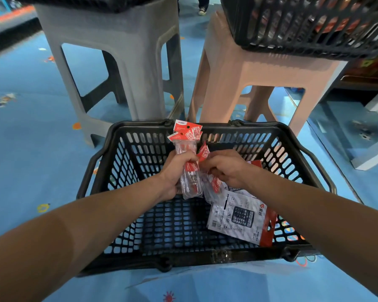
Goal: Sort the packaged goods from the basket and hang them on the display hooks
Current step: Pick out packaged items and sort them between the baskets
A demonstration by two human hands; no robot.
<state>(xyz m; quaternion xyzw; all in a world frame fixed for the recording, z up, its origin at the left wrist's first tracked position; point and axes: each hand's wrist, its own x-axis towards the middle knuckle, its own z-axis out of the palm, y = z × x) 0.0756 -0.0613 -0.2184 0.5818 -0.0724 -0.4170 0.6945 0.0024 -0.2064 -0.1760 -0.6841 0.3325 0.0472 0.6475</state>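
Over the blue floor [31, 149] and basket [140, 125], left fingers [184, 157] clench clear packets [183, 147], right fingers [215, 162] pinch a red-tagged packet [204, 152].

A blue floor [31, 149] dotted with small coloured prints fills the scene. Two plastic stools stand close together on it, a grey stool [127, 62] on the left and a pink stool [238, 83] on the right. A pale platform [367, 153] sits at the far right, and a sneaker [202, 10] shows at the top.
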